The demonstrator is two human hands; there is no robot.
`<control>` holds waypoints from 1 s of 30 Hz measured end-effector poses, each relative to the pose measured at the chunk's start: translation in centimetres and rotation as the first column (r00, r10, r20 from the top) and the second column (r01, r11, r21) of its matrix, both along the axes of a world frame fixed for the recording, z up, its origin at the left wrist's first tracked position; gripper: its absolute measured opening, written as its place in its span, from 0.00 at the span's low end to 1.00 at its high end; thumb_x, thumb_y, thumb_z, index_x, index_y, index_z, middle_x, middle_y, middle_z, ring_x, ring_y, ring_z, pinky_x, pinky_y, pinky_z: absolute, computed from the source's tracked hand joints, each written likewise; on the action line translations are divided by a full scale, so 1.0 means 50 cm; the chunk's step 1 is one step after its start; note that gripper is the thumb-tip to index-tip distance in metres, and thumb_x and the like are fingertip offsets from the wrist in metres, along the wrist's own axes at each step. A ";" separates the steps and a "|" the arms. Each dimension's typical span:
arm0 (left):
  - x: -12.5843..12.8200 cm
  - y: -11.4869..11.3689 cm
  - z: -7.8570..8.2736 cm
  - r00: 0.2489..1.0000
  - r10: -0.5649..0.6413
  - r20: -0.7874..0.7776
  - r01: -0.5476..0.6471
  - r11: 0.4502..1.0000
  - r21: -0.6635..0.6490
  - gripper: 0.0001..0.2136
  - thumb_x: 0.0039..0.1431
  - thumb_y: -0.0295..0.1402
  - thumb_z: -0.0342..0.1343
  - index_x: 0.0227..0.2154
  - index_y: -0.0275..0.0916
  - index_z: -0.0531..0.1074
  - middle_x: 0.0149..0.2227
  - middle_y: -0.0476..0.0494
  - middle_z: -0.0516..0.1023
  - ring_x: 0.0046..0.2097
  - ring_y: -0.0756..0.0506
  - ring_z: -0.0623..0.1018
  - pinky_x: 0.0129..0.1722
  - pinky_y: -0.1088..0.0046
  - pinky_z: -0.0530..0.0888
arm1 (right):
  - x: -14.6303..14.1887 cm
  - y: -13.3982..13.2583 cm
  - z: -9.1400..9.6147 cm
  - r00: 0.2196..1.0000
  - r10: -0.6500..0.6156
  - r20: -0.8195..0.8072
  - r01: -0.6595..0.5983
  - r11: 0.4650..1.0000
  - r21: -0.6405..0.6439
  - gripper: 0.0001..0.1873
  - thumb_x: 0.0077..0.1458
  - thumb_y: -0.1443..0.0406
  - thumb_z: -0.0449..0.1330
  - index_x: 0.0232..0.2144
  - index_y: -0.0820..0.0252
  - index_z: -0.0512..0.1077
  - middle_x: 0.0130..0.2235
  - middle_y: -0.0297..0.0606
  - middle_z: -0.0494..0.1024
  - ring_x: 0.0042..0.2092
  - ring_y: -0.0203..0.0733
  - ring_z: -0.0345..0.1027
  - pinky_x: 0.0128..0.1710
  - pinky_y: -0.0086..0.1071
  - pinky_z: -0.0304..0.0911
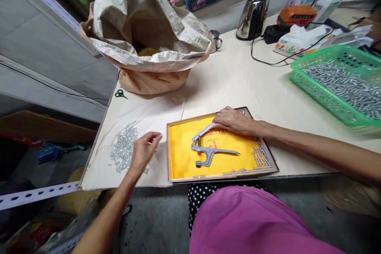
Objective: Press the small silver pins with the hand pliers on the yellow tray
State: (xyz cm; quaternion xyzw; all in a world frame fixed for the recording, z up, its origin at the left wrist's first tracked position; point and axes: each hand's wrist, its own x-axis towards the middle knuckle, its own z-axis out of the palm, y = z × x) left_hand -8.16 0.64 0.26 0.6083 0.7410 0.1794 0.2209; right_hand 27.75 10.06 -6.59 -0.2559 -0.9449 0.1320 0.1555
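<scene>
My right hand (233, 121) is wrapped round one handle of the grey snap pliers (208, 151), whose jaws and other handle are spread over a shallow tray (168, 154) lined with a yellow sheet (181, 139). Left of the tray, my left hand (145, 151) is closed, thumb and fingertips together. Whatever sits in that pinch is too small to make out. Just beside it a pile of small silver rod-like metal pieces (123, 149) lies on a white cloth (99, 166). More such pieces (262, 156) lie along the tray's right and front edges.
A large open woven sack (151, 79) stands at the back left, with green-handled scissors (120, 94) near it. A green basket (324, 101) full of silver metal pieces is at the right. Behind are a kettle (253, 14), a cable, and a tissue box (285, 45).
</scene>
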 end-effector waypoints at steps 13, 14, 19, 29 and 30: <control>0.197 -0.102 -0.081 0.815 0.289 0.503 -0.071 0.911 -0.407 0.15 0.43 0.43 0.66 0.25 0.34 0.77 0.20 0.50 0.74 0.22 0.52 0.70 0.21 0.79 0.68 | -0.007 -0.009 0.007 0.999 -0.021 0.026 0.016 0.984 0.180 0.25 0.71 0.57 0.36 0.35 0.58 0.70 0.34 0.40 0.75 0.37 0.43 0.59 0.40 0.37 0.48; 0.199 -0.100 -0.078 0.813 0.298 0.500 -0.072 0.904 -0.421 0.14 0.44 0.42 0.67 0.25 0.34 0.77 0.20 0.51 0.74 0.22 0.53 0.71 0.21 0.79 0.68 | -0.007 -0.008 0.005 0.999 -0.023 0.024 0.018 0.984 0.179 0.25 0.71 0.57 0.36 0.35 0.58 0.70 0.34 0.39 0.75 0.37 0.43 0.59 0.40 0.37 0.48; 0.210 -0.093 -0.064 0.803 0.347 0.484 -0.062 0.857 -0.512 0.10 0.47 0.36 0.67 0.24 0.34 0.75 0.17 0.51 0.75 0.20 0.53 0.73 0.22 0.79 0.72 | -0.011 -0.009 -0.001 0.999 -0.031 0.035 0.025 0.987 0.160 0.26 0.71 0.55 0.35 0.36 0.57 0.69 0.34 0.39 0.75 0.37 0.43 0.60 0.40 0.38 0.47; 0.214 -0.095 -0.053 0.818 0.361 0.448 -0.032 0.806 -0.591 0.10 0.50 0.34 0.67 0.26 0.34 0.73 0.16 0.51 0.75 0.18 0.52 0.75 0.22 0.79 0.73 | -0.021 -0.054 -0.004 0.990 -0.106 0.096 0.092 0.986 0.141 0.19 0.70 0.59 0.41 0.46 0.58 0.70 0.38 0.42 0.73 0.39 0.46 0.59 0.38 0.39 0.44; 0.214 -0.098 -0.053 0.816 0.360 0.452 -0.034 0.812 -0.583 0.10 0.50 0.34 0.67 0.26 0.34 0.73 0.16 0.51 0.75 0.19 0.52 0.75 0.22 0.79 0.72 | -0.021 -0.060 -0.004 0.990 -0.102 0.097 0.090 0.988 0.127 0.20 0.70 0.59 0.41 0.47 0.57 0.70 0.37 0.42 0.73 0.38 0.46 0.58 0.37 0.39 0.44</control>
